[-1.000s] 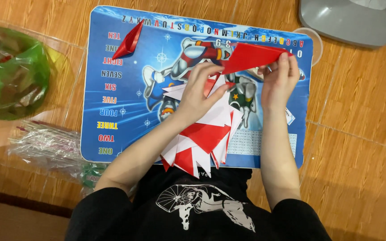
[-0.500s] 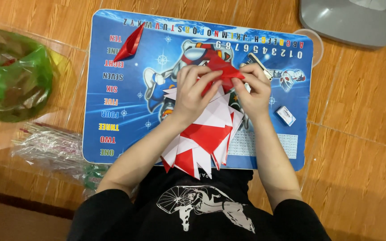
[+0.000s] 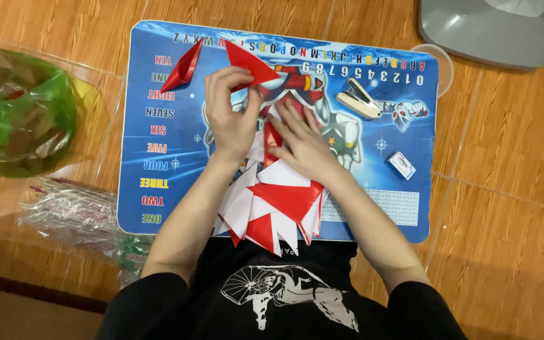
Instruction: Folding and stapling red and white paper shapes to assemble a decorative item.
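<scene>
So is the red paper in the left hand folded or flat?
Folded. The red paper in the left hand forms a pointed triangle with a visible crease.

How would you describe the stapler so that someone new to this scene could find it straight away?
Start at the blue printed mat on the wooden floor. Beyond the right hand, toward the mat's far edge, lies the stapler. It is cream and dark, long and hinged, unlike the small white box nearby.

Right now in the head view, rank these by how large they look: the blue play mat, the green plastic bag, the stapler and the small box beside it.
1. Blue play mat, by far the largest.
2. Green plastic bag, cut off at the left edge.
3. Stapler.
4. Small box, slightly smaller than the stapler; the two look close.
</scene>
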